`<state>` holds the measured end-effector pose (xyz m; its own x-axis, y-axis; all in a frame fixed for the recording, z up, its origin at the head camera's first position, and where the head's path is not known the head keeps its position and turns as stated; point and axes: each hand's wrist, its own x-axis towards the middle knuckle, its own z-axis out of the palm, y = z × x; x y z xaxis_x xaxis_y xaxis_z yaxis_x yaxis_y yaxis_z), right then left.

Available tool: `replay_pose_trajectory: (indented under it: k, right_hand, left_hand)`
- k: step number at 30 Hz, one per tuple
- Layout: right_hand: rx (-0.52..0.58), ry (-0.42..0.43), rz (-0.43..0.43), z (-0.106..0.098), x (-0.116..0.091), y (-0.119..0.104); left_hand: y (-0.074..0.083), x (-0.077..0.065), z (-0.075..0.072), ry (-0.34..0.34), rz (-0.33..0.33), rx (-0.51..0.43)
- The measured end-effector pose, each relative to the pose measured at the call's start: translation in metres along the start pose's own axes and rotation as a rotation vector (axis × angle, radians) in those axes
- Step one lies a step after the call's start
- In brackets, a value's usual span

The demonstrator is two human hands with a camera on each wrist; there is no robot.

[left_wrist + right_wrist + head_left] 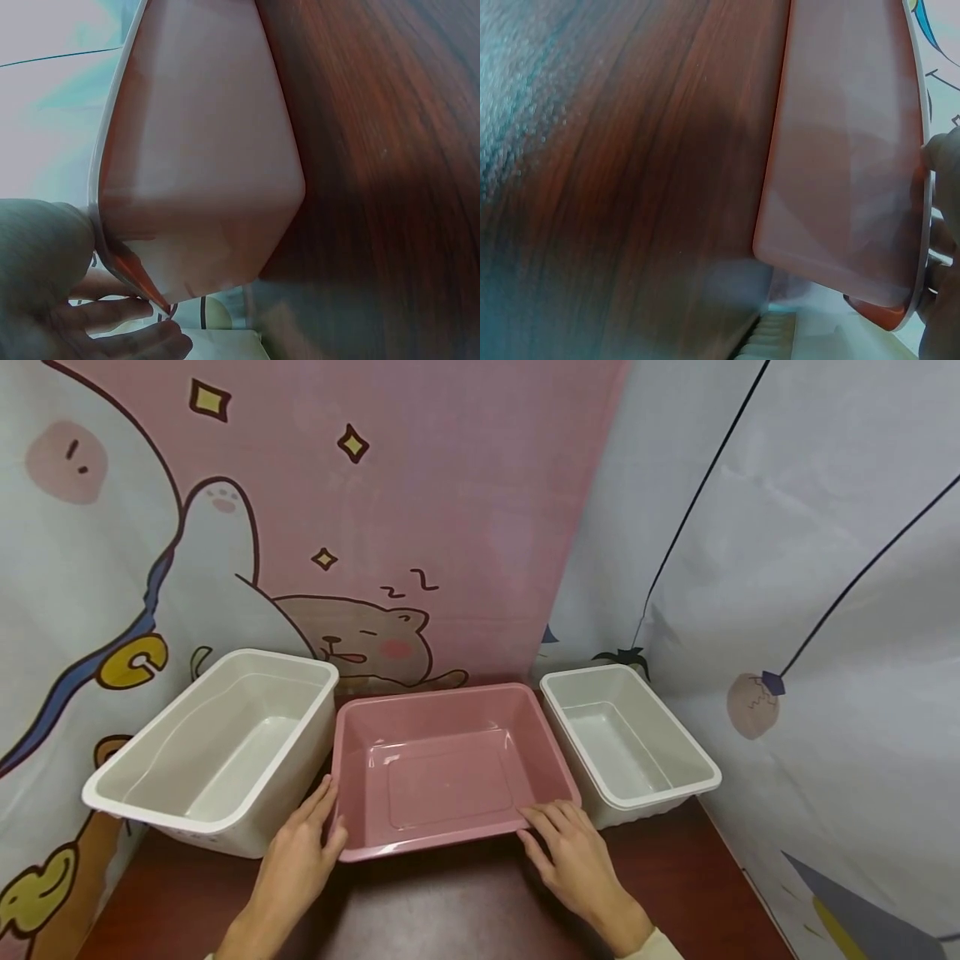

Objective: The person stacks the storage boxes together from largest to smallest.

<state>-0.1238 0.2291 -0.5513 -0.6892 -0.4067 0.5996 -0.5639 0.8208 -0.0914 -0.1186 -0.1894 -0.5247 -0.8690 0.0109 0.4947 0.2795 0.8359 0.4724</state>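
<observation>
A pink plastic basin, rectangular with a rolled rim, sits upright on the dark wooden table between two pale bins. At its front left corner my left hand rests along the rim, fingers fairly straight against the left side and thumb near the corner. The left wrist view shows those fingers beside the rim of the basin. My right hand holds the front right part of the rim, fingers over the edge and thumb on the outer side. In the right wrist view, the fingers lie behind the rim.
A deep off-white bin stands on the left, close to the basin. On the right is a smaller off-white bin, apparently with a doubled rim. Cartoon-printed cloth hangs behind and beside the reddish-brown table.
</observation>
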Motion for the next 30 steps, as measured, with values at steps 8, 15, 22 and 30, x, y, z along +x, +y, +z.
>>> replay_pose_trajectory:
  k: [8,15,22,30]
  right_hand:
    - [0.013,-0.026,0.01,-0.0023,-0.0014,-0.0032]
    - [0.005,0.012,-0.018,-0.0011,-0.0022,-0.0029]
    - [0.024,0.026,-0.026,-0.0008,0.0002,-0.0058]
    - [0.035,0.051,-0.038,0.0002,-0.0004,-0.0066]
  left_hand:
    - [-0.0008,0.0006,-0.0017,0.01,0.007,-0.004]
    - [-0.0029,-0.0003,0.0002,0.017,0.007,-0.012]
    - [-0.0027,0.0024,-0.0012,0.037,0.019,-0.005]
    - [-0.0033,0.0033,0.0004,0.031,0.011,-0.007]
